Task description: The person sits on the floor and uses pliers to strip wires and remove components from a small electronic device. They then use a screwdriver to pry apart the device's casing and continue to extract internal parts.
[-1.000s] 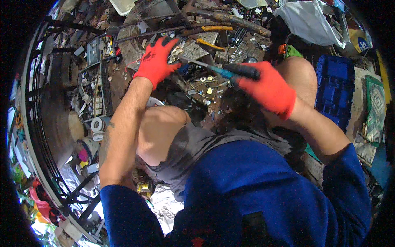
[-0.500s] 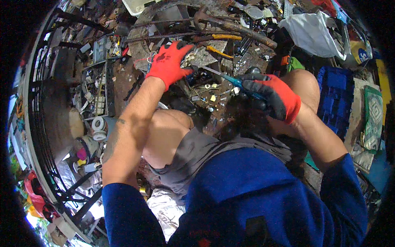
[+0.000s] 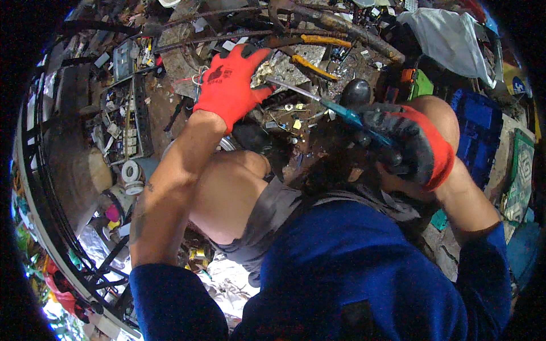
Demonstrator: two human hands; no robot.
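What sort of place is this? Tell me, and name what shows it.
Probably a scrap-dismantling or repair spot on the ground: a rusty metal bar, loose small parts, and a gloved right hand gripping a screwdriver beside the left hand.

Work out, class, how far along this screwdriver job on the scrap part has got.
Done: small loose bits already lie scattered by the work. In hand: the left hand presses the grey scrap part while the right hand points a teal-handled screwdriver at it. Left: the part looks whole, so most prying seems undone.
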